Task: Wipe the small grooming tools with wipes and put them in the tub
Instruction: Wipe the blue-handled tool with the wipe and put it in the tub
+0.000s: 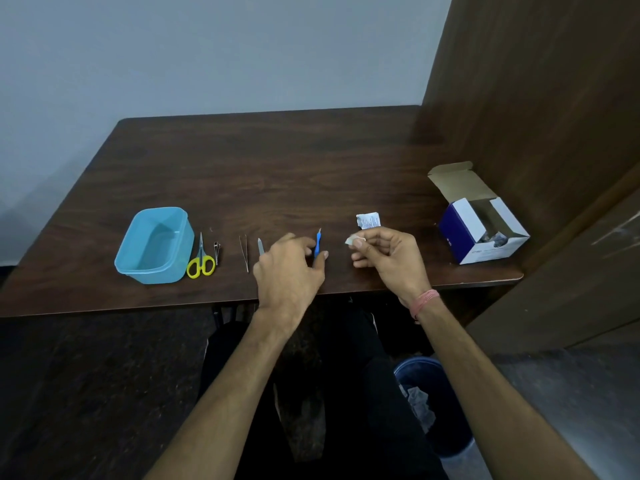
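Observation:
A blue plastic tub (129, 258) stands empty at the left of the dark wooden table. To its right lie yellow-handled scissors (201, 261), a small nail clipper (216, 251), tweezers (244, 252) and a metal nail file (260, 245). My left hand (289, 268) hovers with loosely curled fingers, its fingertips touching a thin blue-handled tool (318, 242) on the table. My right hand (388, 256) pinches a small folded white wipe (354, 241). A torn white wipe sachet (368, 220) lies just beyond it.
An open white and blue cardboard box (483, 230) of sachets stands at the table's right, near a wooden panel wall (540, 98). A blue bin (433, 407) with crumpled paper is on the floor under my right arm. My legs are below the table edge.

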